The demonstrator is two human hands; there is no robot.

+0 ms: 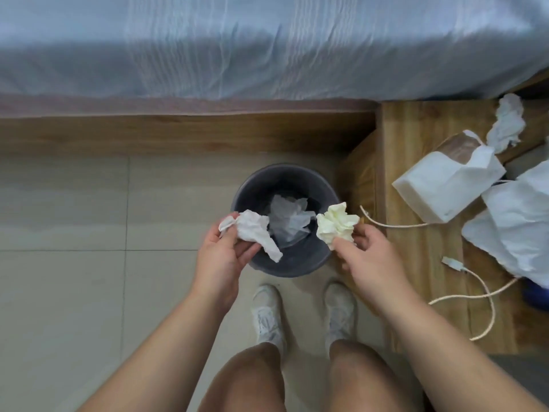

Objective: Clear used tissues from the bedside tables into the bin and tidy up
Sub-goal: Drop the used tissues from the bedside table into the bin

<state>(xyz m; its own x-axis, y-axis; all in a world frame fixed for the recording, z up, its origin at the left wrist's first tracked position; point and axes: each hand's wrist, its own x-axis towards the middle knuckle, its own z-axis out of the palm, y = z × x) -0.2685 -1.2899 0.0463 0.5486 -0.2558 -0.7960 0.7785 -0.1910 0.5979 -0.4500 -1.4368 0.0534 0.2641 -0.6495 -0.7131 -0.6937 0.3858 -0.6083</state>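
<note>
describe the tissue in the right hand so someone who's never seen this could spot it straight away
Find the dark round bin on the tiled floor beside the bed. At its right edge the right hand pinches a balled-up tissue. It alone is cream-yellow and tightly scrunched; the white tissue in the left hand and the white sheet in the bin are paler and looser.

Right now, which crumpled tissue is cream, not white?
The cream tissue in the right hand. The tissue in the left hand, the tissue in the bin and the tissue on the bedside table are white.
</note>
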